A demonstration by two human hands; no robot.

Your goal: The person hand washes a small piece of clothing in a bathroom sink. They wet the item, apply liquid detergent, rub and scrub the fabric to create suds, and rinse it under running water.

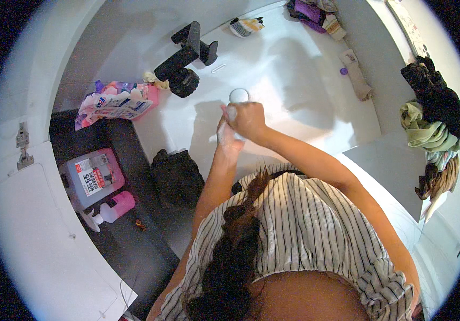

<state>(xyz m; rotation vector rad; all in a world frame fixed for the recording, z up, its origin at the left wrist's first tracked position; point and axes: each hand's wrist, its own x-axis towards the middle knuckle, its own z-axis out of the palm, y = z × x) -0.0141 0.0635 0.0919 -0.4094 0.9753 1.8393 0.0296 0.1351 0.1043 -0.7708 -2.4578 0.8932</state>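
Both my hands meet over the white washbasin (314, 132), just on my side of its round drain cover (238, 95). My left hand (232, 140) is below, palm turned up, with white suds on the palm and wrist. Against it presses my right hand (250, 118), its fingers curled into a fist. Between them is a small soapy cloth (232, 113), pale with a bit of pink at its edge. Most of this cloth is hidden by fingers and foam, so its exact kind cannot be told.
A black faucet (183, 60) juts over the basin. Socks (356, 76) and purple cloth (309, 11) lie along its far and right sides. At left are a detergent pouch (115, 102), a jug (95, 176), a pump bottle (117, 206) and black cloth (177, 174). Garments (434, 100) drape the right ledge.
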